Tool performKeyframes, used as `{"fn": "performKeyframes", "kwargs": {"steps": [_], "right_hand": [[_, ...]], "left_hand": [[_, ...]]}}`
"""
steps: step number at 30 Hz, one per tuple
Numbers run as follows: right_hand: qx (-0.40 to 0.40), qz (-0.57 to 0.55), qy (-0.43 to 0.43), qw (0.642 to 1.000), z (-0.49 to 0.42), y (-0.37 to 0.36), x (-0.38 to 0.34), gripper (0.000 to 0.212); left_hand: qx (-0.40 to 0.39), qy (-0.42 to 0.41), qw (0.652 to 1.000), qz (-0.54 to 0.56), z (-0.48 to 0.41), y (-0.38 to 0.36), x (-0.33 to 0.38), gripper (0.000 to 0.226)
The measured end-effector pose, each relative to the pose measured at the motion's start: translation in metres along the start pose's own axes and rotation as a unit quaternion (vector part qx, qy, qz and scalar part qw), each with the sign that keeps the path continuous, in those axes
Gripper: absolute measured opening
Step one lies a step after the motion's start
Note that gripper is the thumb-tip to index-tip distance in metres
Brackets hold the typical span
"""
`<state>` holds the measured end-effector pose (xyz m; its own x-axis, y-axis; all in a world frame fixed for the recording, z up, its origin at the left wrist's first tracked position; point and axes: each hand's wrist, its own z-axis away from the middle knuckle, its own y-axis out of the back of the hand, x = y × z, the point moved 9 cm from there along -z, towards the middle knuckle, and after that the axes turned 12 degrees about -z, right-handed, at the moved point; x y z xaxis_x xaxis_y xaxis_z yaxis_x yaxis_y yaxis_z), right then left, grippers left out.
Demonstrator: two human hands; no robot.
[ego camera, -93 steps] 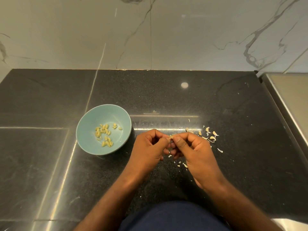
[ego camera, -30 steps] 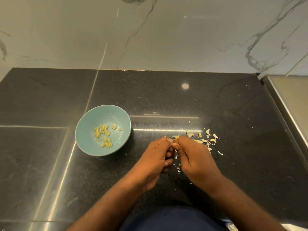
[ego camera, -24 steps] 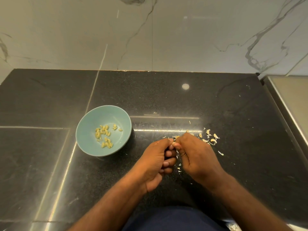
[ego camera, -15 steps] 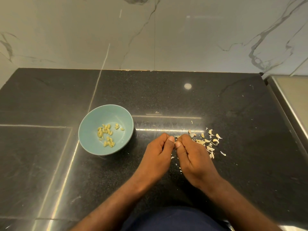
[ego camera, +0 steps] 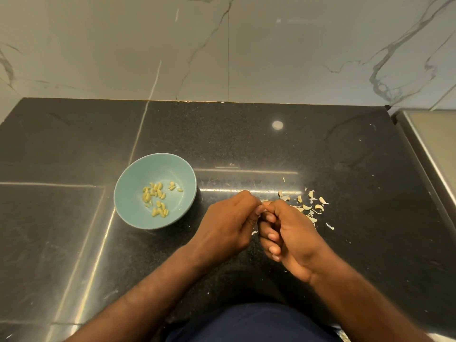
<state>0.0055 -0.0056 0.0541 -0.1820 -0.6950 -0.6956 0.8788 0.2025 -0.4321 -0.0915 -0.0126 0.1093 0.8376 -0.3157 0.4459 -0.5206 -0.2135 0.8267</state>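
At the centre of the frame, a left hand (ego camera: 229, 223) and a right hand (ego camera: 288, 233) meet, thumbs and forefingers pinching a tiny pale seed (ego camera: 264, 202) that is mostly hidden. The right hand's other fingers curl inward. The seed looks light, stiff and brittle, best nipped at its edges. At left, a smooth round teal bowl (ego camera: 128, 178) holds yellowish kernels (ego camera: 156, 198). At right, curled shell flakes (ego camera: 308, 206) litter the glossy black speckled counter (ego camera: 271, 149).
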Motion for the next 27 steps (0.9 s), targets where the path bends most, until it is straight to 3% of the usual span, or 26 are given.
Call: {"fn": "performKeyframes", "kwargs": {"steps": [4,8,10,13,18,23,25,27], "right_hand": [[-0.014,-0.010,0.011,1.000,0.003,-0.005,-0.003,0.043],[-0.059,0.091,0.133,0.985,0.001,-0.014,-0.020,0.038],[-0.070,0.181,0.222,0.955,0.003,-0.018,-0.032,0.034],[-0.052,0.330,0.362,0.870,0.011,-0.021,-0.048,0.027],[-0.036,0.403,0.455,0.793,0.024,-0.022,-0.056,0.022],[0.002,0.364,0.472,0.803,0.032,-0.012,-0.064,0.019],[0.011,0.304,0.426,0.852,0.029,-0.006,-0.066,0.008],[-0.006,0.222,0.342,0.913,0.020,-0.003,-0.061,0.026]], "left_hand": [[0.024,0.018,0.999,0.025,0.003,0.001,-0.003,0.010],[0.067,0.116,0.971,0.198,0.006,0.008,-0.007,0.024],[0.065,0.161,0.952,0.251,0.006,0.006,-0.006,0.025],[0.047,0.229,0.910,0.342,0.009,-0.004,-0.012,0.032],[0.032,0.297,0.854,0.427,0.013,-0.011,-0.012,0.032],[0.047,0.323,0.840,0.433,0.014,-0.007,-0.021,0.036],[0.043,0.307,0.860,0.405,0.013,-0.004,-0.022,0.036],[0.039,0.279,0.889,0.361,0.012,-0.002,-0.022,0.034]]}}
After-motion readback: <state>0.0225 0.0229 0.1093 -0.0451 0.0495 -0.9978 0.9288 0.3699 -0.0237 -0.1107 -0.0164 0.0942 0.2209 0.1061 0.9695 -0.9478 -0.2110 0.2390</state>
